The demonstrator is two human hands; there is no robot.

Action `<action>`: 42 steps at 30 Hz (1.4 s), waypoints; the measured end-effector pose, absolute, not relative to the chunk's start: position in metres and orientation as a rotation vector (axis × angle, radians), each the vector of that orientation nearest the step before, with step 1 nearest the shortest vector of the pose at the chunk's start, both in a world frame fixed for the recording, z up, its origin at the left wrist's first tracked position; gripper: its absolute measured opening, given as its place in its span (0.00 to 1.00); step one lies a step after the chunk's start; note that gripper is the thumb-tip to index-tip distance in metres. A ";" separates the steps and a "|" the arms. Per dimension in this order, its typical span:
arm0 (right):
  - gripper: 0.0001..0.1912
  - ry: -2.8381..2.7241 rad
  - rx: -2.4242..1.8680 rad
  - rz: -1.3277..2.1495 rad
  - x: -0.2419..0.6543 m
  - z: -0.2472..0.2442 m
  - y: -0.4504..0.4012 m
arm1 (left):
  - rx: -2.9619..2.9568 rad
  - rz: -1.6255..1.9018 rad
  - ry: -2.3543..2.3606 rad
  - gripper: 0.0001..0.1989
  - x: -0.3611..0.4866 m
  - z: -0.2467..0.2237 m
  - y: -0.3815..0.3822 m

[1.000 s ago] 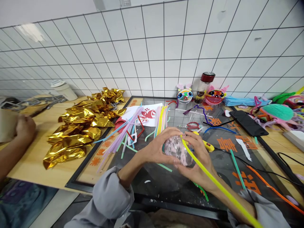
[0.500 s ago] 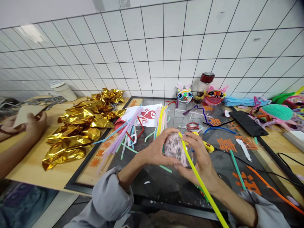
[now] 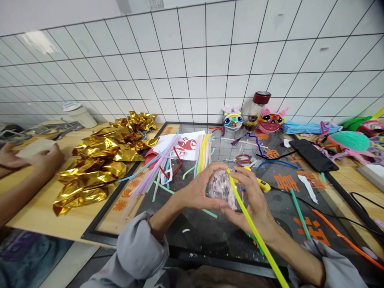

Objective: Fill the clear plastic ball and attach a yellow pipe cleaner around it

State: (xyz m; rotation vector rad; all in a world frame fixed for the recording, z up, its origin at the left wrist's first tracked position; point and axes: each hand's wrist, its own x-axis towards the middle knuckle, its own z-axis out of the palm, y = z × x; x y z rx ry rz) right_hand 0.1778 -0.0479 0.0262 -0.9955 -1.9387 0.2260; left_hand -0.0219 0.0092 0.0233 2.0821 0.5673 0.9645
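Between my two hands is a clear round ball [image 3: 221, 188] with pale pink streaks, held above the dark framed panel. My left hand [image 3: 200, 188] wraps its left side, thumb along the bottom. On the right side, my right hand [image 3: 250, 200] curls round the ball and touches the top end of a yellow fuzzy strip [image 3: 255, 232], which runs down across the palm toward the bottom edge. A yellow glue gun [image 3: 264, 185] lies just behind my right hand, partly covered by it.
Gold foil [image 3: 99, 154] lies at left, near another person's hands [image 3: 49, 160] holding a card. Coloured strips [image 3: 154, 168], red scissors [image 3: 243, 160], two decorated balls [image 3: 233, 121], a lidded bottle [image 3: 258, 110] and a black phone [image 3: 313, 155] lie farther back. An orange strip [image 3: 345, 237] is at right.
The other person's hands at the left have shifted, and the card has tilted flatter. My own hands and the ball look almost unchanged.
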 end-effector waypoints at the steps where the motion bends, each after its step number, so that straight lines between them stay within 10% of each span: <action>1: 0.34 -1.933 -0.999 0.227 0.178 0.026 -0.048 | 2.074 0.952 0.583 0.44 -0.021 0.024 0.009; 13: 0.54 -1.847 -1.120 0.335 0.173 0.025 -0.050 | 1.963 0.910 0.650 0.47 -0.017 0.028 0.001; 30: 0.55 -1.866 -1.093 0.238 0.172 0.018 -0.052 | 1.698 1.060 0.711 0.73 -0.003 0.019 -0.003; 42: 0.56 -1.894 -1.038 0.133 0.170 0.015 -0.051 | 1.808 1.048 0.737 0.63 -0.006 0.026 -0.005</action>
